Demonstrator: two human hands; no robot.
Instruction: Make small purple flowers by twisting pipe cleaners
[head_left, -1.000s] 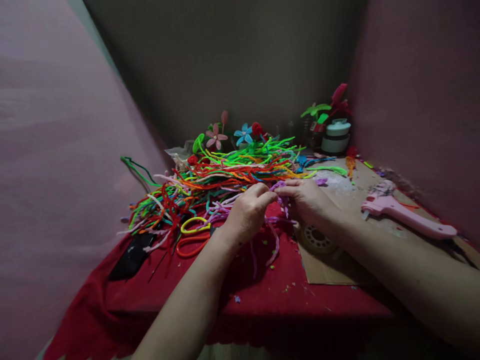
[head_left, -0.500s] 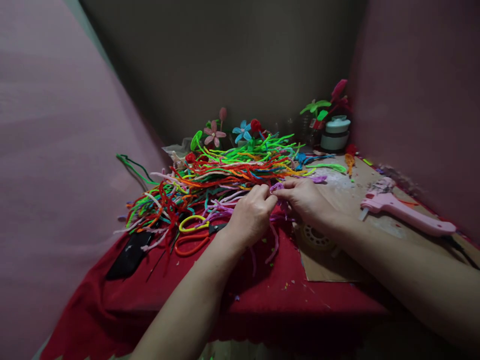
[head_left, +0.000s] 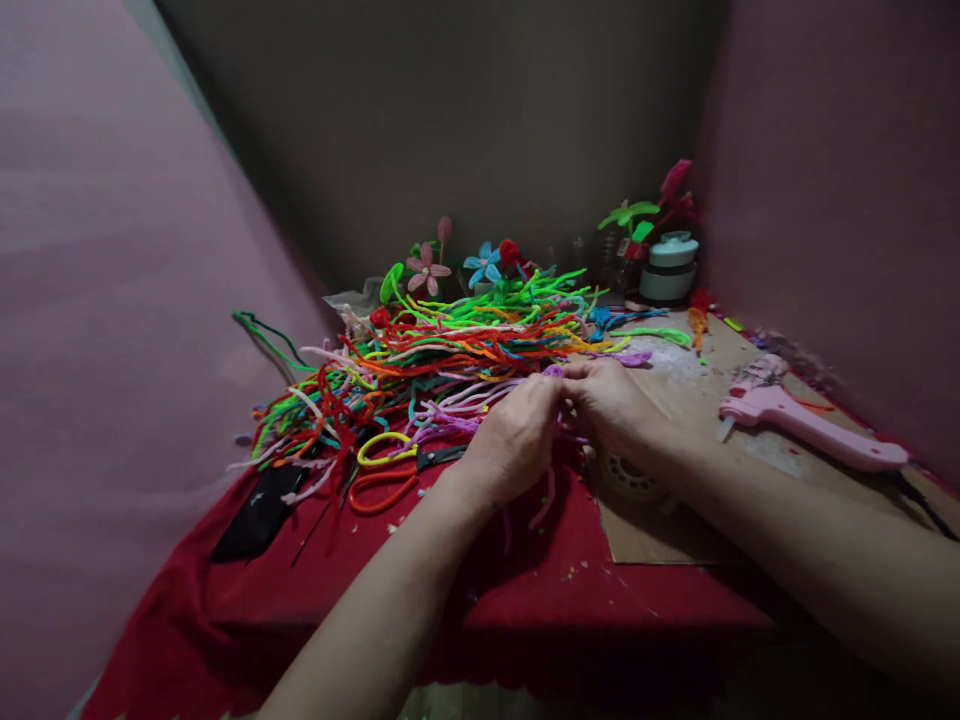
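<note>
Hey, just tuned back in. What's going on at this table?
A person's left hand and right hand meet over the red cloth, fingers closed around a purple fuzzy piece that they mostly hide. A pile of colorful fuzzy stems lies just beyond. The scissors lie beside the left forearm, and a pink glue gun rests on cardboard to the right.

The tabletop (head_left: 540, 595) wears a red cloth (head_left: 180, 590) that drapes over its front and left edges. Behind the tabletop rises a plain, dark grey wall (head_left: 465, 120). To its left slants a pale pinkish surface (head_left: 112, 300), the brightest part of the room; to its right stands a dusky mauve one (head_left: 840, 180). The light is dim, and the space beneath the tabletop is deeply shadowed.
</note>
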